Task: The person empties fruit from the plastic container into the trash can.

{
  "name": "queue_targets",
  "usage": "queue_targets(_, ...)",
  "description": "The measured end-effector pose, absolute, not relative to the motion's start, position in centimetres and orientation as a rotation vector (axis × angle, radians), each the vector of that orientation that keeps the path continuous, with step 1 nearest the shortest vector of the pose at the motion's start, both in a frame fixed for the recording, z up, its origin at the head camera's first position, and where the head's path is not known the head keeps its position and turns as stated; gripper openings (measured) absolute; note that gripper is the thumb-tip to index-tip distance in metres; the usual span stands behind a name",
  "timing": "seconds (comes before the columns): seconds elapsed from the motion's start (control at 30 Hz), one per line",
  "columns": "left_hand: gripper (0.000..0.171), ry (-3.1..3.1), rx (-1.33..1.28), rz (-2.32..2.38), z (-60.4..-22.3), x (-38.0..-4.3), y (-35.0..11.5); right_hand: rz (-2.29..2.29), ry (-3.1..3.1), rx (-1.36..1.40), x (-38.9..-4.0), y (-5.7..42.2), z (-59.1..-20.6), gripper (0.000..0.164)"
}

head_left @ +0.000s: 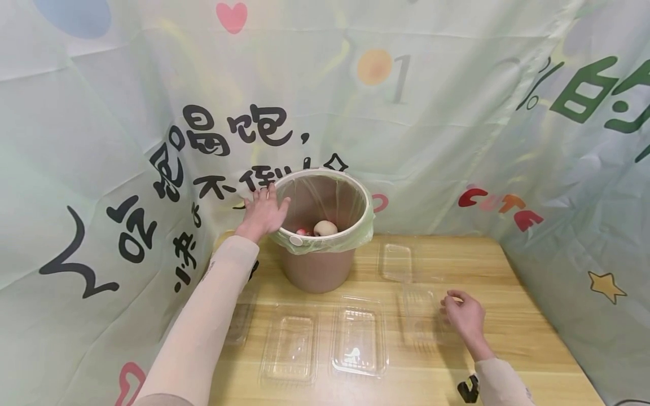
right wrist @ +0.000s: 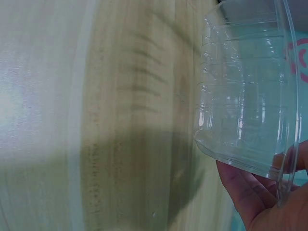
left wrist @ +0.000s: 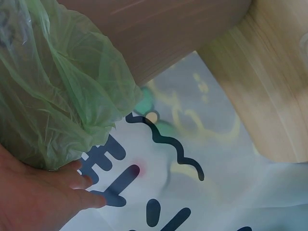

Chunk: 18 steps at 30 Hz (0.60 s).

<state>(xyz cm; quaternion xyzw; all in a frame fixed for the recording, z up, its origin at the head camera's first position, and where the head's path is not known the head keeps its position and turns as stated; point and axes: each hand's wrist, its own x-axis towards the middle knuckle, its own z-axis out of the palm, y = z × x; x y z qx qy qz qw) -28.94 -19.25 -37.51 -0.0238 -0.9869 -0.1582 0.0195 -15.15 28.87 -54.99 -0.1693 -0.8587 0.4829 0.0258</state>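
A brown trash bin (head_left: 319, 270) with a green plastic bag (left wrist: 72, 91) folded over its rim stands at the back of the table. My left hand (head_left: 261, 215) lies with spread, fairly straight fingers on the left side of the rim; in the left wrist view the hand (left wrist: 38, 195) is right against the bag. Inside the bin are a pale round thing (head_left: 325, 228) and a small red one (head_left: 302, 232). Between thumb and fingers, my right hand (head_left: 466, 317) pinches the edge of a clear plastic container (right wrist: 240, 91), tilted up above the table.
More clear plastic containers (head_left: 359, 341) lie on the wooden table (head_left: 513, 332), one of them (head_left: 290, 347) at front left and another (head_left: 398, 262) right of the bin. Printed cloth walls (head_left: 431, 141) rise close behind and beside the table.
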Motion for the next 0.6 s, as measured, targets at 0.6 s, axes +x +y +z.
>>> queue_targets(0.6,0.080,-3.064,-0.074,-0.480,-37.5,-28.8,-19.2,1.432,-2.718,-0.533,-14.6,29.1,-56.7,0.046)
